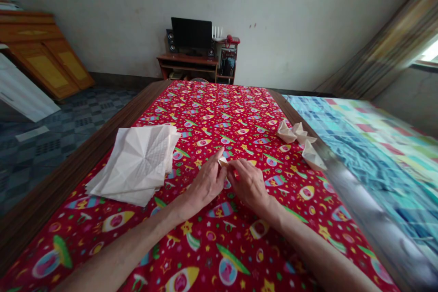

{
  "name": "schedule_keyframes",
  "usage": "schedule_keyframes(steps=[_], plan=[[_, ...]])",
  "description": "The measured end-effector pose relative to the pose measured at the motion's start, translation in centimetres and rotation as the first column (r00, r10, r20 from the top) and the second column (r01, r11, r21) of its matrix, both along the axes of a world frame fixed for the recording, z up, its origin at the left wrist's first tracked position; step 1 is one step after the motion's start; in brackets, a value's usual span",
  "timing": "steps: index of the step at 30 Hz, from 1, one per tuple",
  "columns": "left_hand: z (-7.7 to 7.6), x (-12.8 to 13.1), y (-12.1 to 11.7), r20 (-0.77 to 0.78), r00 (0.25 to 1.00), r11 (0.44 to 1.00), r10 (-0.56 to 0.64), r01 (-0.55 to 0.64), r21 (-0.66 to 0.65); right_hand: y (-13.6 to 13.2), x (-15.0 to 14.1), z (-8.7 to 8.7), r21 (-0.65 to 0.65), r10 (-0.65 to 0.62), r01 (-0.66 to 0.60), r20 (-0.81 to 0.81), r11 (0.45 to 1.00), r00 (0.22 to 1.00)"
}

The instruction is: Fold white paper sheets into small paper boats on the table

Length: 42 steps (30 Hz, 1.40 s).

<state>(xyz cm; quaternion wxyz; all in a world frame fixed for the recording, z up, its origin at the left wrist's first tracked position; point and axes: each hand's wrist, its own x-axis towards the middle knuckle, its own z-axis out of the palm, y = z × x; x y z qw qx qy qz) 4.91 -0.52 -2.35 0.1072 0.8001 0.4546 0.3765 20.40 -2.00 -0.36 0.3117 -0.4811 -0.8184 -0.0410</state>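
Note:
Between my hands, over the middle of the red patterned cloth [226, 114], is a small piece of folded white paper [223, 161]. My left hand [207, 180] grips it, with the index finger stretched out along it. The fingers of my right hand [249, 182] pinch the paper from the other side. Only a small part of the paper shows; the rest is hidden by my fingers. To the left lies a stack of creased white paper sheets [137, 162]. Off to the right, several folded paper shapes [286, 132] sit by the table's edge.
The cloth covers a table with a dark wooden edge [342, 191]. Right of it is a bed with a blue patterned sheet [318, 132]. A desk [188, 60] with a monitor [191, 33] stands at the far wall. A wooden cabinet [44, 54] is at the left.

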Motion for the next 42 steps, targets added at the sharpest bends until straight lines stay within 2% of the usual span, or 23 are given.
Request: schedule_keyframes(steps=[5,10,13,19,23,29,32,36,39,42], plan=[[1.2,0.7,0.1,-0.053,0.998,0.999,-0.036,0.037,0.015,0.5,0.7,0.0,-0.044,0.012,-0.017,-0.101,0.999,0.995],[1.9,0.7,0.4,-0.198,0.979,0.998,0.048,-0.057,-0.041,1.1,1.0,-0.2,-0.132,0.006,-0.023,-0.132,0.991,0.991],[1.5,0.4,0.6,-0.242,0.970,0.997,0.029,-0.044,-0.057,1.2,1.2,-0.3,-0.145,-0.032,0.022,-0.064,0.989,0.997],[1.3,0.0,0.8,-0.320,0.947,0.993,0.036,-0.070,-0.093,1.0,1.6,0.1,-0.160,-0.147,0.179,0.190,0.971,0.971],[1.4,0.3,0.9,-0.369,0.929,0.995,0.035,-0.065,-0.069,0.9,1.7,0.2,-0.148,-0.163,0.210,0.281,0.966,0.946],[1.5,0.4,1.1,-0.456,0.890,1.000,-0.028,0.018,-0.026,0.7,2.6,0.1,-0.147,-0.044,0.103,0.359,0.984,0.932],[1.8,0.1,1.1,-0.482,0.869,0.993,-0.110,0.112,-0.025,0.7,3.2,0.2,-0.160,0.039,0.025,0.386,0.987,0.922],[2.4,-0.4,0.8,-0.505,0.839,0.974,-0.205,0.225,-0.020,0.7,3.7,0.2,-0.167,0.078,-0.010,0.403,0.986,0.912],[2.5,-0.8,0.2,-0.544,0.815,0.964,-0.201,0.262,0.036,0.8,3.9,0.3,-0.158,0.119,-0.060,0.403,0.986,0.907],[1.8,-1.3,-0.2,-0.534,0.825,0.964,-0.185,0.257,0.063,0.7,4.4,0.2,-0.143,0.171,-0.124,0.398,0.982,0.901]])
